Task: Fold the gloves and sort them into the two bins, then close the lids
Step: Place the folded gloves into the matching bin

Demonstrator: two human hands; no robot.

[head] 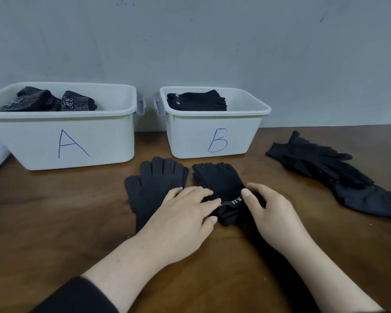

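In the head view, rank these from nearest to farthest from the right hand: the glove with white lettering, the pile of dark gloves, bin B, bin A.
1. Glove with white lettering: under the right hand, held at its cuff.
2. Pile of dark gloves: on the table to the right.
3. Bin B: behind, at the wall.
4. Bin A: far left.

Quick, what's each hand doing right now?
Left hand: fingers fairly straight, pressing on the black glove.
Right hand: thumb and curled fingers gripping the same glove's cuff.
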